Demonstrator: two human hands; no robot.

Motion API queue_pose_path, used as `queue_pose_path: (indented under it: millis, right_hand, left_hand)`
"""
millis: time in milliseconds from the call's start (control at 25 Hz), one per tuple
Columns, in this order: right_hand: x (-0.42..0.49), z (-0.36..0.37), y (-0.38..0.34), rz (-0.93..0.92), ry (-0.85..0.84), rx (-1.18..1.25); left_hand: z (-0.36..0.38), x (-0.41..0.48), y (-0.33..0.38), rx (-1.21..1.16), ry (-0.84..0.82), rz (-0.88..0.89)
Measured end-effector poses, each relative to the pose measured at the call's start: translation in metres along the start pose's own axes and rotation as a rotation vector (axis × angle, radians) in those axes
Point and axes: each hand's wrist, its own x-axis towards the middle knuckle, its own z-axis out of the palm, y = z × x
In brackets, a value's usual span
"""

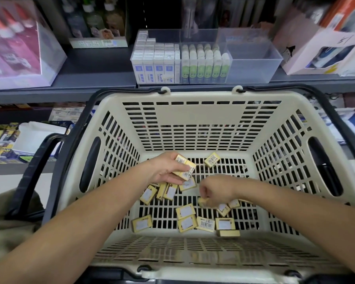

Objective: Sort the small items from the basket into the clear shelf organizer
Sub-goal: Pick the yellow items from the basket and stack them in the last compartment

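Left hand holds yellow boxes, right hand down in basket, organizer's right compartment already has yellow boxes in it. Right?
Not quite. In the head view, the organizer's right compartment holds no yellow boxes. They lie in the basket or are gripped in the left hand. The right hand is down in the basket, as stated.

A person's left hand [166, 169] and right hand [215, 188] are bare, as are both forearms [86, 228], unsleeved to the frame's edge. Olive-tan fabric [8, 228], possibly the person's clothing, bunches at lower left.
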Motion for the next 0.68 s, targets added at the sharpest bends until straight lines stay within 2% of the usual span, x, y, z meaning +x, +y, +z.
queue_pose_path:
  millis: [120,200,360,440,520,680]
  right_hand:
    - [-0.005,-0.028,-0.005,-0.052,0.119,0.443]
    - [-0.006,-0.037,-0.003,-0.084,0.266,0.540]
    - [-0.001,-0.037,0.005,-0.049,0.499,0.542]
    - [0.003,-0.038,0.010,-0.026,0.563,0.569]
    - [0.006,-0.038,0.019,0.015,0.558,0.552]
    - [0.005,-0.034,0.046,0.188,0.509,0.166]
  left_hand:
    - [0.002,0.000,-0.001,0.065,-0.025,-0.026]
    - [0.003,-0.003,0.001,0.005,-0.133,-0.053]
    - [0.001,-0.004,0.005,-0.138,-0.245,-0.014]
    - [0.003,-0.003,0.004,-0.173,-0.233,0.007]
    - [0.004,-0.002,0.006,-0.215,-0.170,0.025]
    - [-0.002,-0.001,0.015,-0.196,0.022,0.063]
